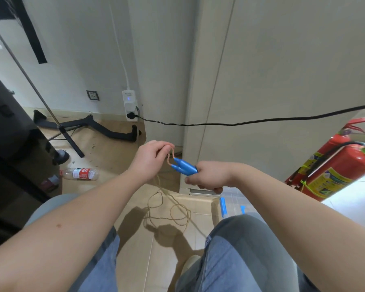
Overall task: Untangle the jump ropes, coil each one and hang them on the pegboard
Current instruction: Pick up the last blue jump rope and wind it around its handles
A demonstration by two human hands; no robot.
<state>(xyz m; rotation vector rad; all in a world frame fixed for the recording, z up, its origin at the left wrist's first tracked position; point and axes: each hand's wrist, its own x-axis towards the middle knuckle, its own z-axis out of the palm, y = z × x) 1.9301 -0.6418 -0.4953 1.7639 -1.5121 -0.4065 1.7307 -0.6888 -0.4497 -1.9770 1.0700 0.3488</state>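
While the right hand (207, 175) grips both blue handles (185, 166), the left hand (150, 158) pinches the rope (170, 158).

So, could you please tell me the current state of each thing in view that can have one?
Left hand: pinching the rope by the handles.
Right hand: closed around both blue handles, held side by side.
Jump rope: hanging down, loose loops on the floor, not coiled.
Plastic bottle: lying on its side.
Black plug: plugged in.
Fire extinguisher: leaning.

blue handles (185, 167) half hidden inside right fist, fire extinguisher (333, 165) cut off at right edge, bottle label (83, 173) unreadable
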